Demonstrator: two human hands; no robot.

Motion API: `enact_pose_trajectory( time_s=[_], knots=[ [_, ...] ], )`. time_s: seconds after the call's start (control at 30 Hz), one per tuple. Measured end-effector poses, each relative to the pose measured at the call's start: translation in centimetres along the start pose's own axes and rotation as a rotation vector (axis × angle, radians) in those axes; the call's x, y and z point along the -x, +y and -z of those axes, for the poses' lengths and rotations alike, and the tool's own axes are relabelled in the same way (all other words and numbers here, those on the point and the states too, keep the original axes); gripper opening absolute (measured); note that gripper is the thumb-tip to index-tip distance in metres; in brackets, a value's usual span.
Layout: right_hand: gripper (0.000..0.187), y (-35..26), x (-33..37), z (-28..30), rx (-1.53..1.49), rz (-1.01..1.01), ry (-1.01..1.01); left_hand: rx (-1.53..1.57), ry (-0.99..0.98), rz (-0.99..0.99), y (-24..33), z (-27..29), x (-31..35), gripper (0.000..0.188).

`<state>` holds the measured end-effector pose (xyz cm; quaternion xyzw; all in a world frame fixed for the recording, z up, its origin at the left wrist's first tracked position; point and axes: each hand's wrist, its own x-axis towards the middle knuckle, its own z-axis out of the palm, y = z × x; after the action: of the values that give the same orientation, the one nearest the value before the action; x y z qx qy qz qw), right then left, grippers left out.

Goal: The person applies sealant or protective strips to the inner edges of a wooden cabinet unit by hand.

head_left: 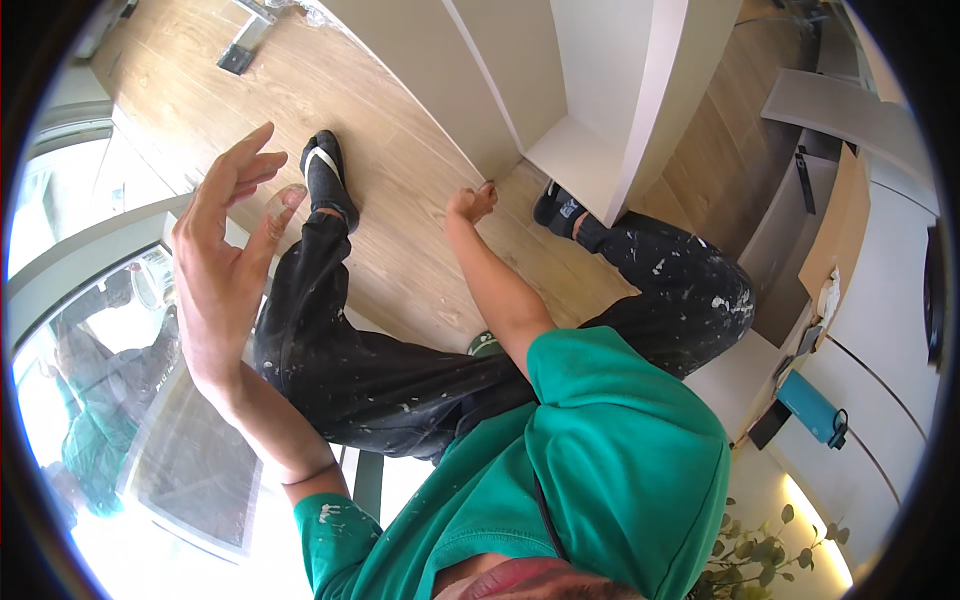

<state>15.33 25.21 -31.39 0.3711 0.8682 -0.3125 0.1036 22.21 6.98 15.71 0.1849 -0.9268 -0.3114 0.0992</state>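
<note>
My left hand is raised on the left side with its fingers and thumb apart, holding nothing. It is nearest to the glass pane beside me. Farther out, my right hand is down low with its fingers curled, close to the bottom corner of a tall pale cabinet frame. Whether it touches that corner or holds something small I cannot tell. My legs, in paint-spattered black trousers, are spread on either side of it.
Wood-look floor lies under my black shoes. On the right are an opened furniture box, pale panels, a teal bottle and a leafy plant. A metal leg piece stands far left; a glass pane is near left.
</note>
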Motion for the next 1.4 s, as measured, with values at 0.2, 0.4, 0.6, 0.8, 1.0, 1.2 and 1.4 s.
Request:
enact_pose_trajectory(
  time_s=[0.2,0.4,0.6,0.8,1.0,1.2,1.4],
  knots=[
    [0.062,0.7,-0.7,-0.9,-0.050,0.061,-0.016,0.027,-0.051,0.054,-0.1,0.0,-0.1,0.046],
    [0.065,0.5,0.3,-0.6,0.016,0.107,-0.042,0.007,0.008,0.075,0.1,-0.1,0.1,0.054],
    [0.068,1.9,-0.2,-0.5,0.037,0.221,-0.020,0.061,-0.008,0.014,-0.6,-0.3,-0.2,0.053],
    [0.068,1.5,-0.8,-0.4,0.025,0.116,-0.094,0.085,0.005,0.016,-0.5,-0.2,-0.1,0.056],
    [0.069,3.3,-2.6,-1.4,0.039,0.201,-0.010,0.105,-0.001,0.017,-0.3,-0.5,-0.3,0.058],
    [0.070,1.2,-0.5,0.3,0.028,0.072,-0.178,0.085,0.017,0.005,-0.1,0.3,0.1,0.060],
    [0.069,1.1,-0.8,-0.1,-0.073,0.047,-0.133,0.088,0.029,-0.004,-0.4,0.1,0.0,0.061]
  ],
)
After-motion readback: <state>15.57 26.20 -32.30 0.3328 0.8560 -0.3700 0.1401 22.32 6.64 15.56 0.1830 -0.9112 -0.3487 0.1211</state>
